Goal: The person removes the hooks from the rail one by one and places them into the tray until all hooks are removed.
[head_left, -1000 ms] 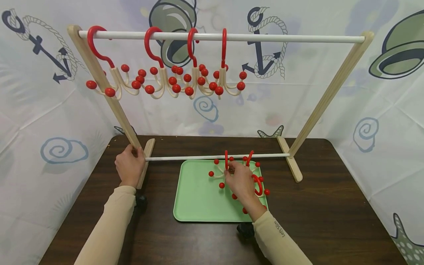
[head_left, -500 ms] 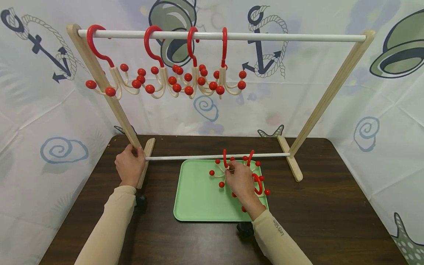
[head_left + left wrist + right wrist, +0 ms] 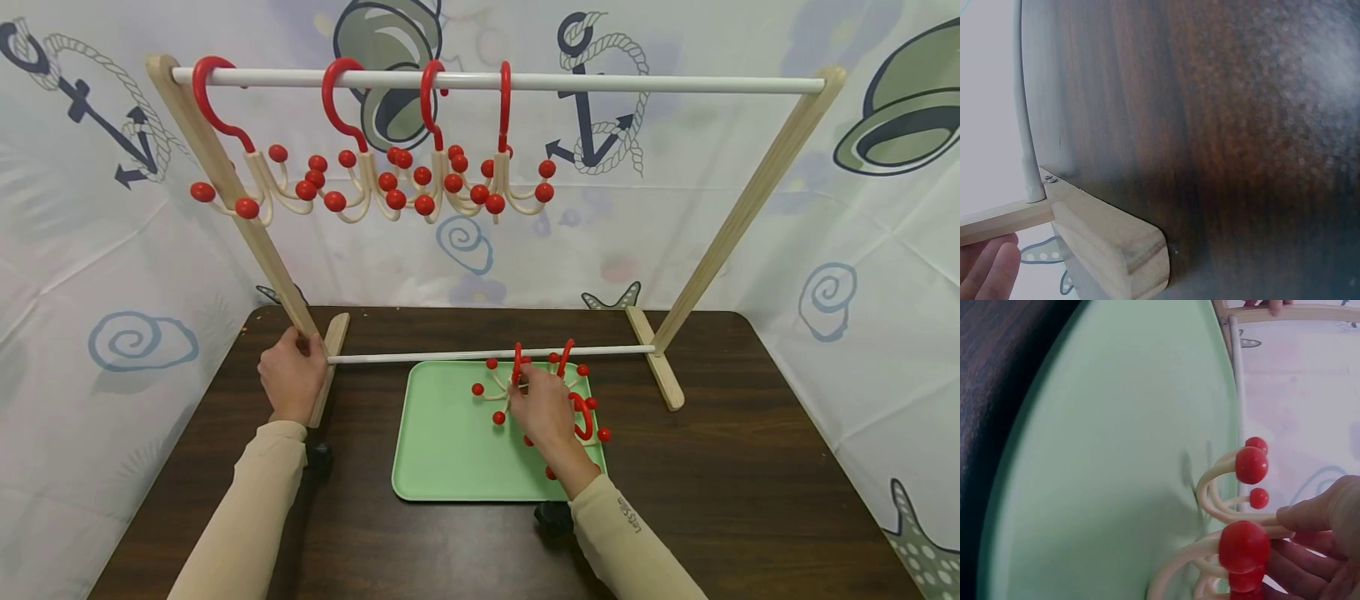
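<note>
My right hand [image 3: 543,408] pinches the cream stem of a multi-prong hanger [image 3: 1250,518] with a red hook and red ball tips. This hanger stands over the right part of the green tray [image 3: 442,442], its hook pointing up. More of these hangers [image 3: 583,417] crowd around and behind that hand, partly hidden by it. At the other side, my left hand [image 3: 292,377] grips the lower end of the rack's left wooden upright [image 3: 266,258]. In the left wrist view its fingers [image 3: 999,272] lie against the upright.
Several like hangers [image 3: 365,179] hang from the white top rod [image 3: 675,84], all on its left and middle part. A lower white rod [image 3: 420,357] runs behind the tray. The right upright [image 3: 738,221] stands on a wooden foot [image 3: 663,375] on the dark table [image 3: 750,483].
The held hanger's red hook tips slightly left and then back right within the right hand. Both hands stay in nearly the same places.
</note>
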`<act>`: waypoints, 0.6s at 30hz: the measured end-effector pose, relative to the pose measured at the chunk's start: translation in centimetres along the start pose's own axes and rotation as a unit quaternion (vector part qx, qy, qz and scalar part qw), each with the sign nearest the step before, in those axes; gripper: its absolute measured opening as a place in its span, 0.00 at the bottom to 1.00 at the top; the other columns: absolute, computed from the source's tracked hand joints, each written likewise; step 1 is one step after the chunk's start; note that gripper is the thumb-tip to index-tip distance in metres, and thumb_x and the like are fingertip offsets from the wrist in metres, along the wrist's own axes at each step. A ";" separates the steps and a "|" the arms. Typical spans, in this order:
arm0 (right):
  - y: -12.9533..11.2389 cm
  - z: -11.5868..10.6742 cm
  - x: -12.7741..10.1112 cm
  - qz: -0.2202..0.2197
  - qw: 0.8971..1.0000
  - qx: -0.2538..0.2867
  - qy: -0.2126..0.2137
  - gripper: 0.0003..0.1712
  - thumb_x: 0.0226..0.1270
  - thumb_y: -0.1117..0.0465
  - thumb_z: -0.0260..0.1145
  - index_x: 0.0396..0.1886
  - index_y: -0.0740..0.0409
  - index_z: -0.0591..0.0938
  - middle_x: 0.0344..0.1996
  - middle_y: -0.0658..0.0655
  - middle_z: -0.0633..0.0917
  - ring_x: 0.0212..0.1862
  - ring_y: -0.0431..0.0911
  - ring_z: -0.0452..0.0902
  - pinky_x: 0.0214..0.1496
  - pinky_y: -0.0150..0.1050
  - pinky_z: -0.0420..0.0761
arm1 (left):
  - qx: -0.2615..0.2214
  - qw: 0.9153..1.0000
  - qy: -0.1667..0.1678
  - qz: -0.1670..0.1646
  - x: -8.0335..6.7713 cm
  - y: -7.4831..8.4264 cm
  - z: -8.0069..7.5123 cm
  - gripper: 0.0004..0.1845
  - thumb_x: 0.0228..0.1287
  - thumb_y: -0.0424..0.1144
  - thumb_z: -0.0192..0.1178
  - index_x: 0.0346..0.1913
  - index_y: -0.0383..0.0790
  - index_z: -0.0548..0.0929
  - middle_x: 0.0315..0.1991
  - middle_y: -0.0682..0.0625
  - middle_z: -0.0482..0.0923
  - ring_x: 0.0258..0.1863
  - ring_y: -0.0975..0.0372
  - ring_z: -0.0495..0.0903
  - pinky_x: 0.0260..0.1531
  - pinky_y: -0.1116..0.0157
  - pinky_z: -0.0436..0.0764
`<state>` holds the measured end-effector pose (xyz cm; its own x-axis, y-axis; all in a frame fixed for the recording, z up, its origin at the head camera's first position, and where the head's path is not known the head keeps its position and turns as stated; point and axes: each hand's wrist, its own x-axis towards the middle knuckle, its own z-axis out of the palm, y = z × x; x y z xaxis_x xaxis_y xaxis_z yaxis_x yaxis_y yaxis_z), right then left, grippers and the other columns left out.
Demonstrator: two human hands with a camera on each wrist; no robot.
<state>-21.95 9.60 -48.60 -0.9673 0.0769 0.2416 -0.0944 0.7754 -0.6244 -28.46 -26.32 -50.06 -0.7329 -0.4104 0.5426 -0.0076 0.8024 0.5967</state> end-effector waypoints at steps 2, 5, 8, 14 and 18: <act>-0.2 -0.1 -0.1 -0.001 1.000 0.002 -0.002 0.05 0.60 0.62 0.71 0.36 0.55 0.87 0.33 0.53 0.89 0.32 0.47 0.84 0.23 0.38 0.75 | 0.000 1.000 -0.001 -0.001 0.0 0.0 0.0 0.13 0.67 0.40 0.58 0.39 0.30 0.83 0.28 0.37 0.83 0.27 0.41 0.81 0.30 0.44 0.75; -0.4 -0.4 -0.2 0.007 1.000 0.008 -0.008 0.06 0.61 0.62 0.70 0.38 0.55 0.87 0.34 0.55 0.89 0.34 0.48 0.85 0.23 0.38 0.76 | 0.001 1.000 -0.001 -0.001 0.0 0.0 0.0 0.13 0.67 0.40 0.58 0.39 0.30 0.83 0.28 0.37 0.83 0.27 0.41 0.81 0.30 0.44 0.75; -0.7 -0.7 -0.4 0.013 1.000 0.014 -0.013 0.09 0.62 0.61 0.70 0.41 0.56 0.86 0.37 0.57 0.88 0.37 0.50 0.86 0.28 0.42 0.80 | 0.001 1.000 -0.002 -0.001 -0.1 0.1 0.0 0.13 0.67 0.40 0.58 0.39 0.30 0.83 0.28 0.37 0.83 0.27 0.41 0.81 0.29 0.44 0.75; -1.4 -1.7 -0.7 0.018 0.999 0.043 -0.027 0.24 0.63 0.60 0.69 0.59 0.59 0.80 0.49 0.61 0.85 0.48 0.54 0.83 0.44 0.53 0.80 | -0.002 1.000 0.001 0.000 0.0 0.2 0.0 0.13 0.66 0.40 0.59 0.39 0.30 0.83 0.28 0.36 0.83 0.27 0.40 0.81 0.29 0.44 0.74; -2.3 -2.5 -1.0 0.034 0.995 0.075 -0.052 0.32 0.64 0.58 0.68 0.67 0.60 0.73 0.55 0.62 0.82 0.54 0.56 0.80 0.48 0.55 0.78 | -0.002 1.000 0.000 -0.003 0.0 0.2 0.0 0.13 0.66 0.40 0.59 0.39 0.30 0.83 0.29 0.36 0.83 0.28 0.40 0.81 0.30 0.43 0.74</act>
<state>-20.18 9.35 -45.56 -0.9910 0.0550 0.1224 -0.0548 0.6671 -0.7430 -28.42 -26.18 -49.95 -0.7333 -0.4144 0.5390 -0.0086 0.7984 0.6020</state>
